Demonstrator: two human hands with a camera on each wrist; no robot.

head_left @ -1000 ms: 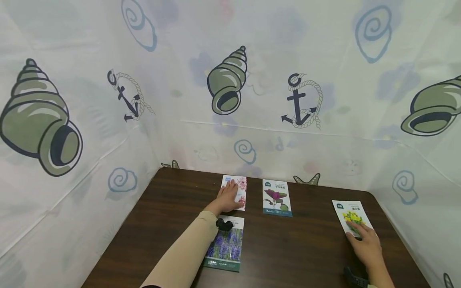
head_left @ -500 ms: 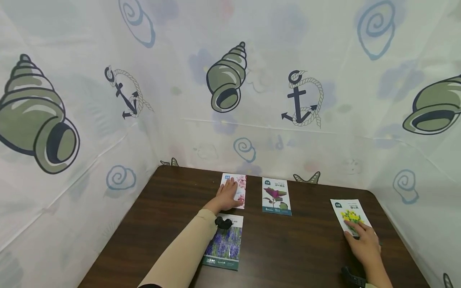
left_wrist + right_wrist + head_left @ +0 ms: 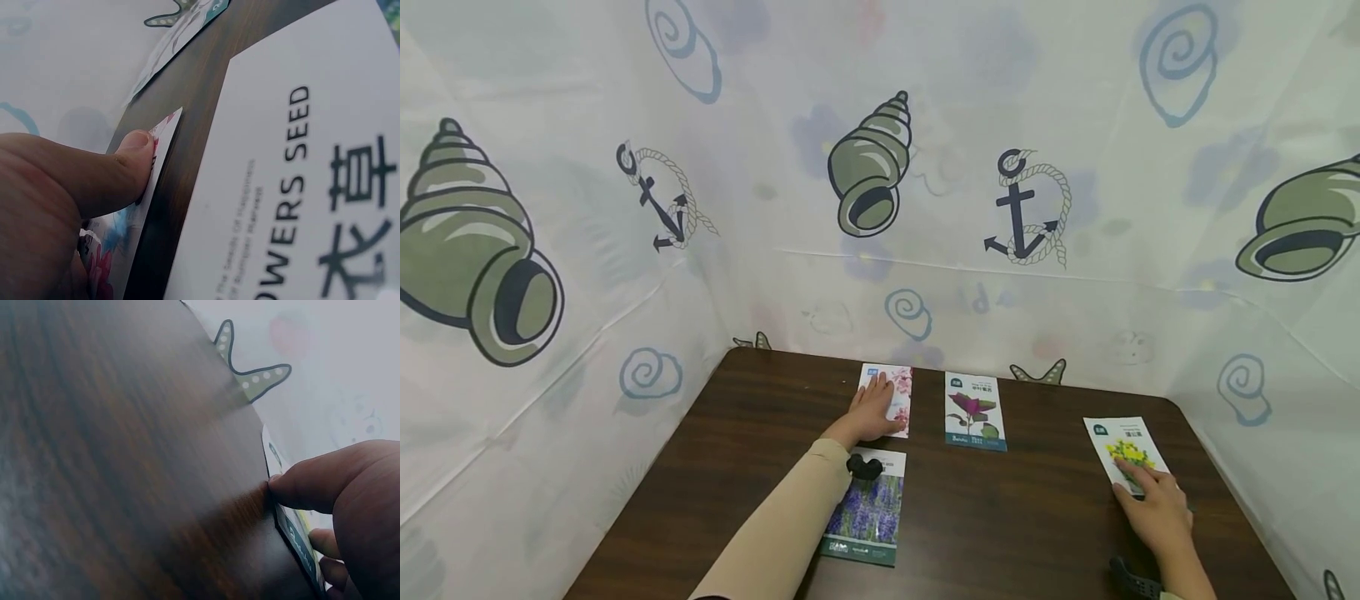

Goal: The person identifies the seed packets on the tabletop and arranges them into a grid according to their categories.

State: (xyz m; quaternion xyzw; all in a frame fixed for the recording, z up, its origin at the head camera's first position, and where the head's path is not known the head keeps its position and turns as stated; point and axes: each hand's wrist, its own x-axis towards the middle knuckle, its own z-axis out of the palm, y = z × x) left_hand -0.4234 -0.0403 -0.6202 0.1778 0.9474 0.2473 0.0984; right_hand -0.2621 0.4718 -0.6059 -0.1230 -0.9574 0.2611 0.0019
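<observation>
My left hand lies with extended fingers on a seed packet with pink blossoms at the table's back. In the left wrist view its thumb touches that packet's edge. Beneath the left wrist lies a lavender seed packet, partly covered by the sleeve; its lettering fills much of the left wrist view. My right hand rests on the lower part of a yellow-flower seed packet. The right thumb touches its left edge, the other fingers lying over its face. A purple-flower packet lies between the hands, untouched.
The packets lie on a dark wood-grain table. A white curtain printed with shells and anchors stands along its back and sides. A black band circles the left wrist, and a dark strap shows by the right wrist.
My right hand has slid the yellow-flower packet slightly to the left. The left hand stays on the pink-blossom packet, and the head view has shifted a little.
</observation>
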